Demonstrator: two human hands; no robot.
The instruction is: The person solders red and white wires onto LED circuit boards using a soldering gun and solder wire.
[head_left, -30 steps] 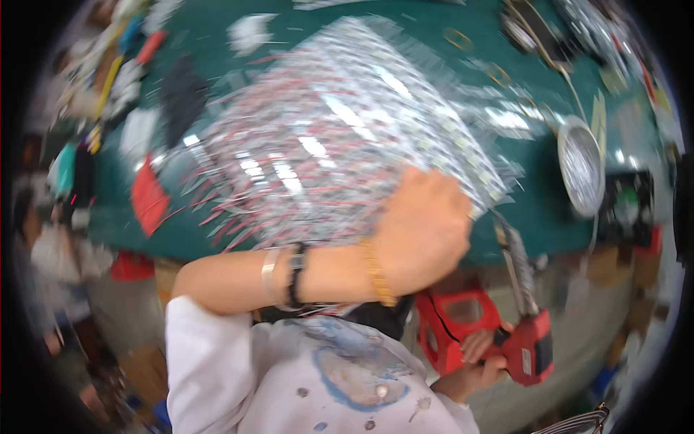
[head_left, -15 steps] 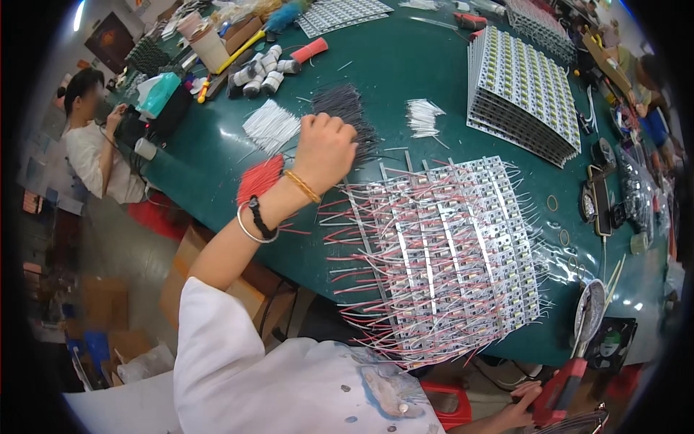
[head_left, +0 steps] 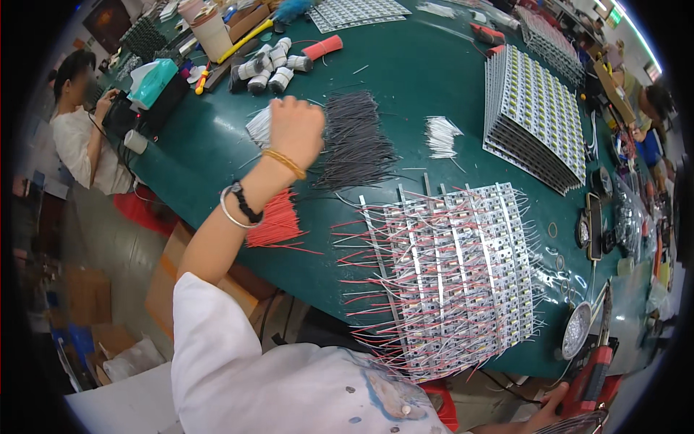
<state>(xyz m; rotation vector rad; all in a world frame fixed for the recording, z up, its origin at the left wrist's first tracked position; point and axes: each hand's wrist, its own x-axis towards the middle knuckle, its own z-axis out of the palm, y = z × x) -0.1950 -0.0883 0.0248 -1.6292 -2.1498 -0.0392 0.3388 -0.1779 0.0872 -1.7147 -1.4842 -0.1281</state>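
My left hand (head_left: 296,132) hovers over the white wire pile (head_left: 258,128), its fingers curled with their tips hidden; what they hold, if anything, cannot be seen. Beside it lie a black wire pile (head_left: 356,137) and, under my wrist, a red wire pile (head_left: 276,220). Low at the right edge of the table, my right hand (head_left: 551,412) grips a red and black soldering iron (head_left: 597,369) with its metal end pointing up. Between the hands sits a panel of small circuit boards (head_left: 463,275), with red and white wires sticking out along its left side and metal strips across it.
A smaller white wire bundle (head_left: 441,137) lies beyond the panel. Stacked board panels (head_left: 536,112) stand at the right. A round metal dish (head_left: 577,330) is near the iron. Wrapped rolls (head_left: 269,66) and a yellow-handled tool (head_left: 246,40) lie far left. A co-worker (head_left: 79,123) sits at left.
My left hand has moved left, from over the black wires to the white ones. The soldering iron has shifted to the right with my right hand. The whole view has shifted slightly.
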